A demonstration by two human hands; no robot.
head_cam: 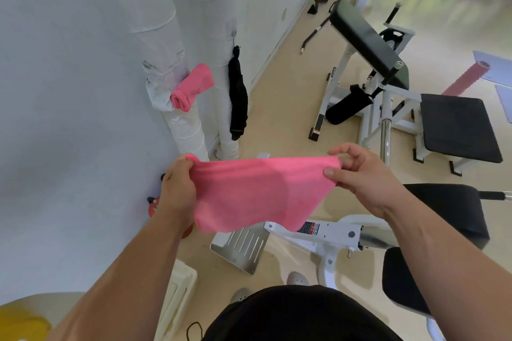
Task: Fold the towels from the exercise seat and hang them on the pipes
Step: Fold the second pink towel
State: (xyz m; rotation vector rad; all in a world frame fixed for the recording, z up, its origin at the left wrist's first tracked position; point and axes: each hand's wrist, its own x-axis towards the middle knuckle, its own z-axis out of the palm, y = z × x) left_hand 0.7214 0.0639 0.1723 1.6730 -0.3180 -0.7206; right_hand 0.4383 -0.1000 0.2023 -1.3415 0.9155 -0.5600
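- Two white wrapped pipes [188, 130] run up the wall [69, 91], side by side.
- Hung towel [191, 87], pink, folded and rolled, is draped at a joint of the pipe nearer the wall; its end sticks out toward the second pipe.
- Black cloth [237, 97] hangs down along the second pipe, its lower end above the floor [277, 108].
- Held towel [257, 194], pink, is in the air between both hands, in front of the pipes and above a metal footplate [241, 249]. Top edge is stretched roughly level; the rest hangs down to a point at lower middle.
- Left hand [177, 188]: clenched round the towel's top left corner, fingers wrapped over bunched cloth, back of hand toward the camera, forearm coming up from the lower left.
- Right hand [357, 171]: pinching the top right corner, thumb on the near face, the other fingers curled above it, forearm coming in from the lower right.
- Black seat pad [448, 207] sits just beyond the right forearm, nothing on its visible part.
- A second bench with black pads [460, 127] stands farther back on the floor.
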